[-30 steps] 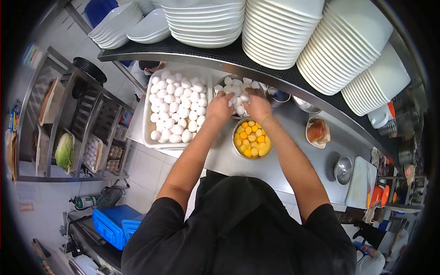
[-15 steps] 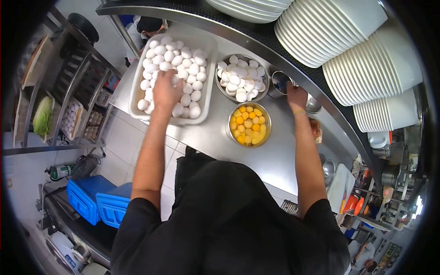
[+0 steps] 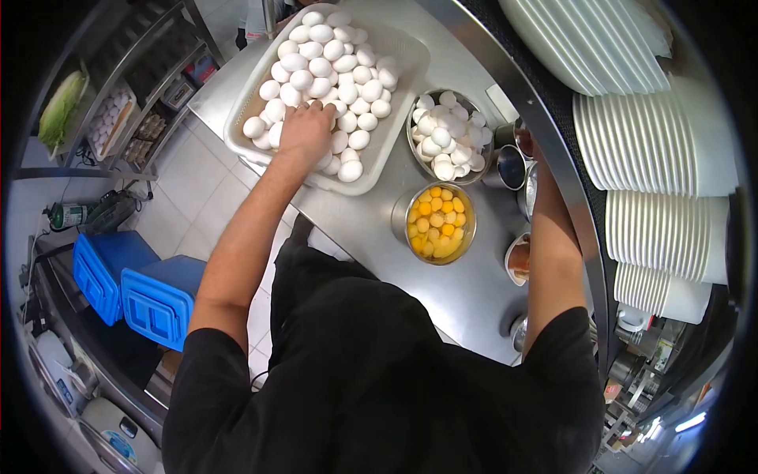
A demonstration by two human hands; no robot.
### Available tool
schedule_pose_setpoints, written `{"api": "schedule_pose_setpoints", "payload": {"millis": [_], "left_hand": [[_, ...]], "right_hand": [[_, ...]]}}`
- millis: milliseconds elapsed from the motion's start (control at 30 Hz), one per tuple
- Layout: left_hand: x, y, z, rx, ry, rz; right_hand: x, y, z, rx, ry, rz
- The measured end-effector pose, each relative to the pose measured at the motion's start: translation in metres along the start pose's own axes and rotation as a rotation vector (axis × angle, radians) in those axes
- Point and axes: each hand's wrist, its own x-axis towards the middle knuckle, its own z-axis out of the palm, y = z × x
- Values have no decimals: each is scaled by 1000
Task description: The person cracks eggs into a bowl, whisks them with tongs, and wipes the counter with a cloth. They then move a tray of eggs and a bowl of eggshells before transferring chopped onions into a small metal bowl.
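Note:
My left hand (image 3: pixel 308 133) rests on whole white eggs (image 3: pixel 318 65) in a white plastic crate (image 3: pixel 373 167). Its fingers are spread over the eggs, and the palm side is hidden. My right forearm passes under the shelf at the right; only a sliver of my right hand (image 3: pixel 524 139) shows beside the metal cups (image 3: pixel 511 167), its fingers hidden by the shelf edge. A metal bowl heaped with eggshells (image 3: pixel 447 134) stands between the crate and the cups. Nearer me, a steel bowl (image 3: pixel 403 229) holds yolks and egg whites (image 3: pixel 439 223).
Stacked white plates (image 3: pixel 643 142) fill the metal shelf (image 3: pixel 545 118) overhanging the counter (image 3: pixel 379 245). A reddish-brown item in a small container (image 3: pixel 518 259) lies near my right forearm. Blue bins (image 3: pixel 158 300) stand at the left, below a rack with lettuce (image 3: pixel 61 110) and more eggs.
The view has turned and shifted. My left hand stays among the eggs. My right hand, earlier visible at a metal cup, has reached farther under the shelf and is mostly hidden.

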Motion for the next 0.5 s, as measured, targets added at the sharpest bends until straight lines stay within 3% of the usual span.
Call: {"api": "schedule_pose_setpoints", "payload": {"millis": [367, 500], "left_hand": [[-9, -3, -18, -157, 5, -5], [-43, 8, -50, -266, 179, -22]], "right_hand": [[-6, -10, 22, 81, -62, 57], [-12, -4, 20, 159, -96, 68]]}}
